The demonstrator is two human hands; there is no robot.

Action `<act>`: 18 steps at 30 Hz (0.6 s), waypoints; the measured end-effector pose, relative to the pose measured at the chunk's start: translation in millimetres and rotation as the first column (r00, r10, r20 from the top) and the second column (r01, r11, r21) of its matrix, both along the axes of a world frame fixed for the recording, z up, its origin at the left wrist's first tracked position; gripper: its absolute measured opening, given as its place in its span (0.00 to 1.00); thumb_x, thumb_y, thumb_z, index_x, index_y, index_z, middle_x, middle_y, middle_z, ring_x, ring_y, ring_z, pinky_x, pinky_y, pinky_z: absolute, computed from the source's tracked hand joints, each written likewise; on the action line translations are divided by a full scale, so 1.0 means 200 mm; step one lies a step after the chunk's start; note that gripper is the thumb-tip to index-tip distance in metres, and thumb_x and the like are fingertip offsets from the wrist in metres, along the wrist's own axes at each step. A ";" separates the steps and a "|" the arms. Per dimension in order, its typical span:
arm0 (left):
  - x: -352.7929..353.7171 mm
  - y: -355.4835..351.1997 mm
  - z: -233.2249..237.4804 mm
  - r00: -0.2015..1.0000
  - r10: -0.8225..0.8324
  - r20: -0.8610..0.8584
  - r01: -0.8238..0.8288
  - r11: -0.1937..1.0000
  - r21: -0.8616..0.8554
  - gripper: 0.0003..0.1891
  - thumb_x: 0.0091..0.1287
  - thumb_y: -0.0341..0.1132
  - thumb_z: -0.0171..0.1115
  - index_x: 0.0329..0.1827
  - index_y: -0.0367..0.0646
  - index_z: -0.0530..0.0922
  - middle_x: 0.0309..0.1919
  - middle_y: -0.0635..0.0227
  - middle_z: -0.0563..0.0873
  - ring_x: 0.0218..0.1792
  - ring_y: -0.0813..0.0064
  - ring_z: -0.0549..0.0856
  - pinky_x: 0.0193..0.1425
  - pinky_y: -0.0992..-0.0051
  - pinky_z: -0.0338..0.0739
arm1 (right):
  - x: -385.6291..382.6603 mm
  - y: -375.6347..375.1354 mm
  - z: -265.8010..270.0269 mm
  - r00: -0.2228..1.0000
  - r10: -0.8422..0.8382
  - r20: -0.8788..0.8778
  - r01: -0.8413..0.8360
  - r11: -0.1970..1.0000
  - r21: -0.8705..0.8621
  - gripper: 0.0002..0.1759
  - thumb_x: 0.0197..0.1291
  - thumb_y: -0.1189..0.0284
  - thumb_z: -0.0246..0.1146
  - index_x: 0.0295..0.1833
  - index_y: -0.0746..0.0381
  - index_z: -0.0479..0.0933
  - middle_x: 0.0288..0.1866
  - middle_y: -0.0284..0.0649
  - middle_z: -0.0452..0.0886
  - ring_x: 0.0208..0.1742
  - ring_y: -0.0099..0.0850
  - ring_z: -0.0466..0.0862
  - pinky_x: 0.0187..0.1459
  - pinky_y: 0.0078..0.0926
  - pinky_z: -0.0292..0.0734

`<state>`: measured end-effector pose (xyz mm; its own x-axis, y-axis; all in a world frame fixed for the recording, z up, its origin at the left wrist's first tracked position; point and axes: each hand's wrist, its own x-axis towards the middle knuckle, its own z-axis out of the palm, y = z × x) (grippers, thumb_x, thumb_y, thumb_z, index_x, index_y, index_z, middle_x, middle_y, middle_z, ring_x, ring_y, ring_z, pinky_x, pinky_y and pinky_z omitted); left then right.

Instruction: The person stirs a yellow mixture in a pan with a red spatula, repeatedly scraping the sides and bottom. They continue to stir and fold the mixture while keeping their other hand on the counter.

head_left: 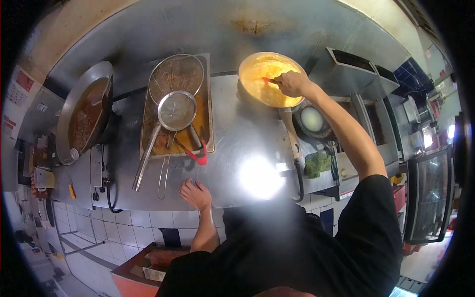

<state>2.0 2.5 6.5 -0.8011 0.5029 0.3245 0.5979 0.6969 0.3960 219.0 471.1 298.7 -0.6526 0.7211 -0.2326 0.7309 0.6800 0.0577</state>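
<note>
My right hand [293, 84] is closed around a utensil with a red part [268, 79], reaching over a deep long-handled pan [241, 97] at the back of the steel counter. The utensil's lower end is sunk in the thick yellow mixture [257, 89], so its shape is hidden. Near the counter's front edge rests my left hand [196, 194], fingers apart and holding nothing. Just beyond it lie a red-ended tool [200, 157] and the wire handle of a strainer. The pan's handle [288, 126] points towards my body.
A small strainer [176, 111] and a large mesh skimmer [170, 74] lie across a metal tray [212, 109] of brown liquid. At left stands a big wok [106, 74] of oil. A green cloth or pad [317, 165] and a yellow cutter [72, 191] lie on the counter.
</note>
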 end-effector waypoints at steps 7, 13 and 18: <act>0.00 0.00 0.00 1.000 0.000 0.005 0.000 1.000 -0.009 0.18 0.76 0.39 0.65 0.64 0.42 0.77 0.64 0.54 0.81 0.71 0.49 0.76 0.81 0.48 0.64 | 0.18 -0.14 0.19 0.995 0.094 -0.021 -0.096 0.978 -0.185 0.24 0.74 0.65 0.55 0.65 0.58 0.89 0.57 0.56 0.92 0.57 0.58 0.91 0.63 0.52 0.85; -0.01 -0.01 -0.01 1.000 0.010 -0.001 -0.010 1.000 -0.002 0.18 0.75 0.39 0.65 0.63 0.42 0.76 0.64 0.53 0.80 0.71 0.49 0.75 0.82 0.47 0.63 | 0.38 -0.16 0.27 0.964 -0.009 -0.265 -0.105 0.905 -0.413 0.25 0.80 0.63 0.59 0.77 0.55 0.84 0.51 0.48 0.94 0.49 0.39 0.92 0.53 0.37 0.86; -0.01 -0.01 -0.02 1.000 0.009 0.017 -0.009 1.000 0.002 0.18 0.75 0.39 0.66 0.64 0.42 0.76 0.64 0.53 0.80 0.72 0.49 0.75 0.81 0.47 0.63 | 0.55 -0.23 0.46 0.859 -0.494 -0.137 0.264 0.655 -0.708 0.23 0.82 0.66 0.60 0.77 0.56 0.84 0.26 0.22 0.69 0.20 0.17 0.61 0.21 0.23 0.55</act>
